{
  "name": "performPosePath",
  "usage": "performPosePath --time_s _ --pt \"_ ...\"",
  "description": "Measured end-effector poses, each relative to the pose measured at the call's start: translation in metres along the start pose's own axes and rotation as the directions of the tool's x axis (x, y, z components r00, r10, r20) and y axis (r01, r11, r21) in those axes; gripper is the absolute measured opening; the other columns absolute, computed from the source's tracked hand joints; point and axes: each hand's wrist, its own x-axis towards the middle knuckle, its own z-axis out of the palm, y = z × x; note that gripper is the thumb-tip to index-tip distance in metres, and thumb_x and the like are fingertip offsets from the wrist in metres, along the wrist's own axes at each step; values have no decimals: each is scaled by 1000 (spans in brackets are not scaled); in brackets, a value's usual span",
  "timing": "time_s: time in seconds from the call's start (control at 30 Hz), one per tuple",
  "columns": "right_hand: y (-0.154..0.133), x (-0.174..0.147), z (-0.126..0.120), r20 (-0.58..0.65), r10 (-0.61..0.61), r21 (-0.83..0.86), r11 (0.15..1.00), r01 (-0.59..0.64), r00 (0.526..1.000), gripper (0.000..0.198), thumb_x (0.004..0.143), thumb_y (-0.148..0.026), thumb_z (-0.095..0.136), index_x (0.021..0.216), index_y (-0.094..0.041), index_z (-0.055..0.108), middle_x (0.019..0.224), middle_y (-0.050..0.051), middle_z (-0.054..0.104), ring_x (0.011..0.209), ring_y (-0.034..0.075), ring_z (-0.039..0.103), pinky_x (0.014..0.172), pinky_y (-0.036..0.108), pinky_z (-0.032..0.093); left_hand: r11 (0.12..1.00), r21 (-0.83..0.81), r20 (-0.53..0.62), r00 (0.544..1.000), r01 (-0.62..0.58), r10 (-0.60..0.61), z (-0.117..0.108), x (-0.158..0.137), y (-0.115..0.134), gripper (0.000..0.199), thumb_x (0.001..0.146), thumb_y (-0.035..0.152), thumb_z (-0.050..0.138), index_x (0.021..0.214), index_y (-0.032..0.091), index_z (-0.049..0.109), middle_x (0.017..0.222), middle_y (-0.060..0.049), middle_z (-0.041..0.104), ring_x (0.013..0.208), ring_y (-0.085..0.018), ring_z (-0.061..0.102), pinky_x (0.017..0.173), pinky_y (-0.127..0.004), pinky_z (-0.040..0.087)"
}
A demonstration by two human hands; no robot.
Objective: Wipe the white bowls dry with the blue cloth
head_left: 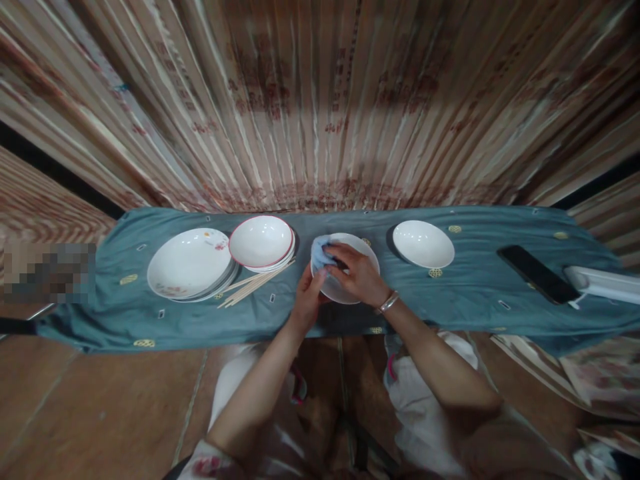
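Observation:
In the middle of the table I have a white bowl (365,247) between my hands. My left hand (307,297) grips its left rim, thumb on top and the other fingers mostly hidden beneath. My right hand (361,275), with a silver bracelet at the wrist, presses a light blue cloth (320,252) against the bowl's left inner rim. The fingers are curled on the cloth. Part of the bowl's inside is covered by my right hand.
To the left are stacked large plates (187,263), red-rimmed bowls (261,240) and several wooden chopsticks (255,285). On the right stand another white bowl (423,243), a black phone (539,273) and a white object (607,283). A green cloth (470,300) covers the table; curtains (320,100) hang behind.

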Motion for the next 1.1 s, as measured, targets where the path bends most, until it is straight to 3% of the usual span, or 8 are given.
performPosePath --time_s 0.17,0.27,0.33,0.43,0.6,0.73,0.87,1.1 --pt "-9 -1 -7 213 -7 171 985 -30 977 21 87 -31 57 100 -20 70 105 7 72 98 21 66 89 34 50 998 14 4 998 -64 64 -6 3 3 48 69 42 78 112 22 69 105 -4 72 95 -22 67 79 -31 56" --pt "-10 -2 -13 300 -14 208 977 -51 954 16 84 -29 61 93 -21 72 96 3 74 90 19 67 82 31 50 994 30 7 995 -105 104 -10 5 5 43 70 42 77 108 22 70 100 -3 72 84 -18 66 74 -29 55" --pt "-9 -4 -17 356 -22 157 987 -37 934 14 83 -25 62 92 -21 72 95 2 74 88 19 67 82 31 49 990 44 -10 991 -133 133 -12 6 7 42 70 41 77 107 21 70 97 -3 72 77 -15 65 68 -26 53" --pt "-8 -8 -21 389 18 -86 996 17 921 16 82 -18 60 93 -20 71 95 5 73 90 21 66 84 34 48 985 58 -33 986 -163 165 -14 8 8 48 69 40 78 112 21 68 100 -4 72 79 -16 65 66 -25 53" --pt "-6 -12 -16 221 115 -510 860 14 968 17 82 -13 54 92 -16 68 97 14 69 97 28 61 90 40 47 988 74 -36 989 -138 141 -13 7 10 57 67 42 79 120 25 65 115 -4 70 89 -20 67 72 -29 56" --pt "-4 -9 -13 97 136 -642 765 -42 986 19 86 -10 48 93 -14 66 98 16 66 97 29 58 90 41 46 991 77 -25 993 -109 111 -9 4 10 56 68 42 78 120 26 65 118 -4 70 95 -24 68 77 -33 58" --pt "0 -6 -13 -17 126 -616 780 -110 992 23 89 -12 44 99 -13 65 106 17 64 98 30 57 90 43 46 995 61 -14 997 -75 76 -5 0 10 55 69 40 78 122 28 65 117 -3 70 103 -26 66 80 -35 58" --pt "9 -6 -6 -131 33 -325 943 -74 991 35 94 -24 44 124 -14 58 129 16 58 121 27 54 105 42 43 999 47 18 1000 -20 19 -2 -3 3 58 68 46 78 121 25 66 112 -5 72 102 -27 66 78 -35 58"
